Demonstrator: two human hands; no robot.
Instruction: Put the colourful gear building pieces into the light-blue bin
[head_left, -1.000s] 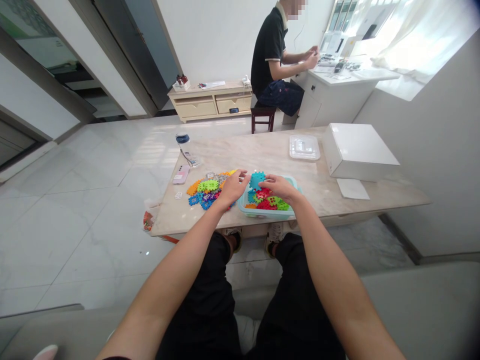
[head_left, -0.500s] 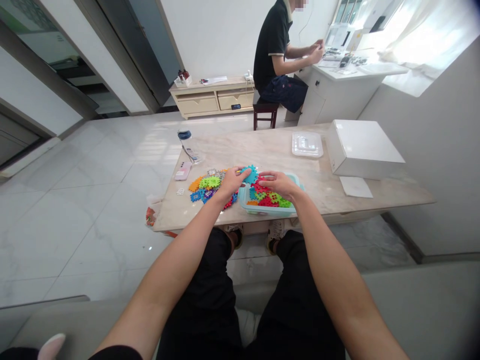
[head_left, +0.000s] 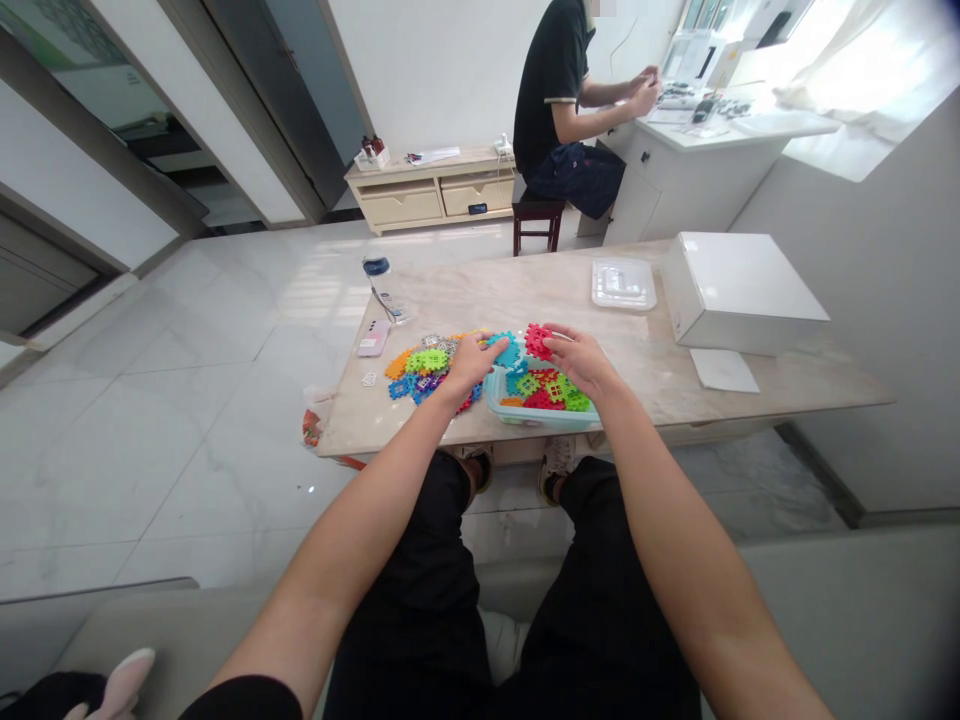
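My left hand is closed on a light-blue toothed plastic building piece. Across from it, my right hand grips a red toothed building piece by its right side. The two pieces are close together but apart, both above the far rim of a pale turquoise tub. Inside the tub lie green, red, blue and orange pieces. A loose pile of similar colourful pieces spreads over the table left of the tub, partly hidden by my left hand.
On the table stand a water bottle and a pink phone at left. A clear lid, a white box and a white sheet lie to the right. Beyond, a person sits at a desk.
My right hand has lifted the red piece up out of the tub area, and it now stands clear beside the blue one. My left hand still holds the blue piece. The view has shifted slightly.
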